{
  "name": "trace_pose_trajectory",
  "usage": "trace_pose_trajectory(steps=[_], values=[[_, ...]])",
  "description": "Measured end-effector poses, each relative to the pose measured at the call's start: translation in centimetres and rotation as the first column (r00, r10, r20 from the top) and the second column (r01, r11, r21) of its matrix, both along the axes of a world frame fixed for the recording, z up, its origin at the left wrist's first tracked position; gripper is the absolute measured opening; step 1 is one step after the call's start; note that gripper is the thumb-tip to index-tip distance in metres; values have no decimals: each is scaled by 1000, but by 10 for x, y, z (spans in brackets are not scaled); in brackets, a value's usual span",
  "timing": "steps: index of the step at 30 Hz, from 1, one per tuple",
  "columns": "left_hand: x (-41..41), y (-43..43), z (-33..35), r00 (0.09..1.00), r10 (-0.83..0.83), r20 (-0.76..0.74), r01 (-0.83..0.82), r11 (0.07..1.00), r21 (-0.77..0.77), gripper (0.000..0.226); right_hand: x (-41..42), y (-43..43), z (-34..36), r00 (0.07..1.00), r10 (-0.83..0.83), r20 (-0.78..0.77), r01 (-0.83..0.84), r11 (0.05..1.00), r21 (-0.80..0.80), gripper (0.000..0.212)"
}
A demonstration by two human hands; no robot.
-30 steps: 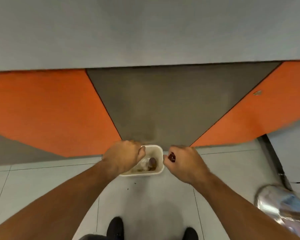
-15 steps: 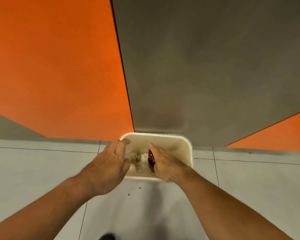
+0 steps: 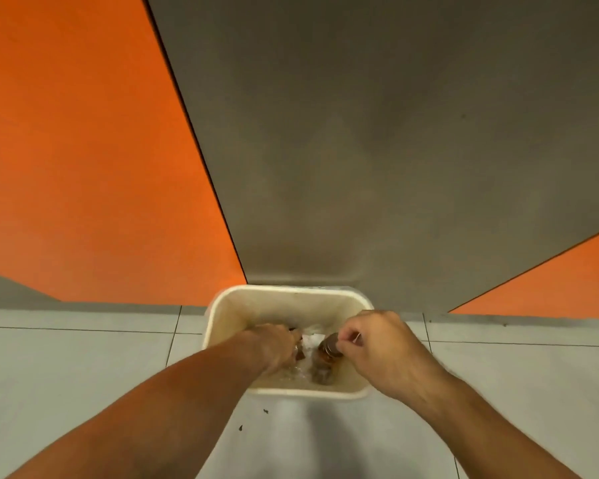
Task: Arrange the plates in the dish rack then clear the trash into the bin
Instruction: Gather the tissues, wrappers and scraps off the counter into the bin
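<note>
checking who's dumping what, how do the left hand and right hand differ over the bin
Depth: the left hand reaches down inside the bin; the right hand sits higher, over its near right rim.
Fingers: the left hand's are hidden among the trash; the right hand's curl at a brown round item, grip unclear.
Shared: both are bare and over the same bin.
</note>
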State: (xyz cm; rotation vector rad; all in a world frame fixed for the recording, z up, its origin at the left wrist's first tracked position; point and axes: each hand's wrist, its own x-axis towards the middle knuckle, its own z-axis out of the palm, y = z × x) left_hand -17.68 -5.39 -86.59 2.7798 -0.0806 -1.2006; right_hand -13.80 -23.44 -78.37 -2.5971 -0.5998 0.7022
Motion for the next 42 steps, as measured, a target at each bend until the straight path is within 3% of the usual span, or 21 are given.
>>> trace_pose_trajectory(steps=[3, 7, 9, 15, 21, 26, 31, 36, 42], values=[[7, -2, -10, 1000, -30, -5, 30, 999, 40, 55, 0, -15, 12, 999, -3, 46, 1, 1000, 29, 12], [7, -4, 19, 998, 45, -41, -46, 998, -36, 61, -2, -28, 34, 996, 24, 82, -28, 998, 47, 18], [-2, -4, 53, 992, 109, 63, -102, 989, -106, 53, -5, -32, 56, 994, 35, 103, -42, 997, 66, 24], [-47, -8, 209, 854, 222, 470, -100, 957, -271, 39, -22, -44, 163, 990, 32, 139, -47, 993, 108, 35], [-93, -43, 423, 635, 412, 653, -79, 876, -476, 43, -48, -75, 329, 983, 6, 182, -46, 975, 217, 36], [-110, -89, 589, 540, 325, 777, 69, 902, -425, 36, -59, -130, 472, 969, -17, 245, -50, 964, 262, 34], [-90, -130, 703, 457, 252, 853, 167, 918, -361, 37, -50, -189, 585, 927, -39, 372, -79, 952, 295, 40], [-63, -167, 766, 372, 291, 882, 195, 904, -380, 43, -27, -235, 665, 872, -75, 484, -74, 956, 282, 31], [-38, -189, 796, 319, 301, 899, 204, 904, -375, 35, -3, -262, 703, 845, -110, 523, -37, 964, 263, 30]])
